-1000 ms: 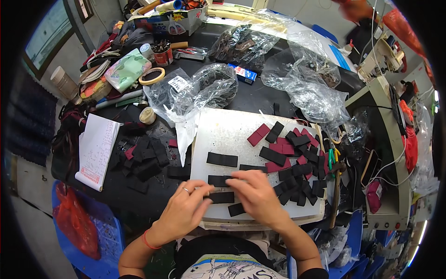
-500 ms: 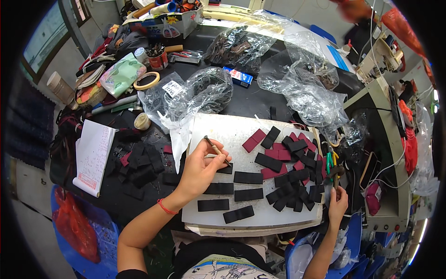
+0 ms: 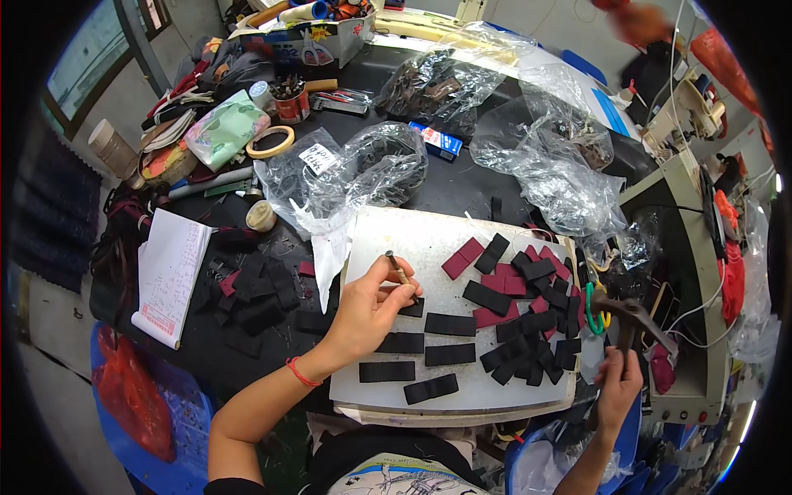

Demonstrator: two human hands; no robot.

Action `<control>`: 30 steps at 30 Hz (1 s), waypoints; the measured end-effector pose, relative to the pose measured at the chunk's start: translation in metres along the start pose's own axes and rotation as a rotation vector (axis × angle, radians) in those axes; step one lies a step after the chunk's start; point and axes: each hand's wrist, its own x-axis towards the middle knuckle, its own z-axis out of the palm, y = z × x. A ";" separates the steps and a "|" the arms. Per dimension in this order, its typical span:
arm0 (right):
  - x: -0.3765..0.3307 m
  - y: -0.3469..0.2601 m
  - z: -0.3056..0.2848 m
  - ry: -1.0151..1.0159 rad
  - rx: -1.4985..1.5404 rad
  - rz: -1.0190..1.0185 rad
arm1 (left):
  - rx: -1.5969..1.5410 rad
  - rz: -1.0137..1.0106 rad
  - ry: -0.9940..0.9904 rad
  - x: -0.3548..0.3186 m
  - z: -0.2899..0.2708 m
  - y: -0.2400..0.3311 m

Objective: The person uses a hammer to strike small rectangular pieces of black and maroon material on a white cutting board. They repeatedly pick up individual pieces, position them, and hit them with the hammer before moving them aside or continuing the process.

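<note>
My left hand is closed round a thin metal punch, which stands tilted over the white board. Its lower tip comes down by a short black fabric strip, partly hidden by my fingers. At the right side, off the board's edge, my right hand grips a hammer by its handle, the head raised. Several flat black strips lie in loose rows near my left hand. Further right is a heap of black and maroon strips.
Green-handled scissors lie behind the hammer. To the left are a notebook, a pile of black pieces and a small round jar. Clear plastic bags, a blue box and a tape roll sit beyond the board.
My right hand has lifted the hammer at the right edge, and its head now shows plainly. My left hand keeps the punch at the same strip. The whole view has shifted slightly.
</note>
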 end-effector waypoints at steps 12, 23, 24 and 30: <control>0.002 -0.113 0.071 -0.290 0.317 -0.364 | 0.561 0.418 0.014 -0.009 0.009 0.004; 0.003 -0.114 0.099 -0.488 -0.192 -0.623 | 0.015 -0.011 -0.029 0.001 -0.005 0.002; 0.003 -0.107 0.099 -0.480 -0.216 -0.636 | 0.019 -0.012 -0.056 0.001 -0.006 0.002; 0.004 -0.093 0.094 -0.470 -0.221 -0.558 | 0.218 0.215 -0.119 -0.002 -0.007 0.000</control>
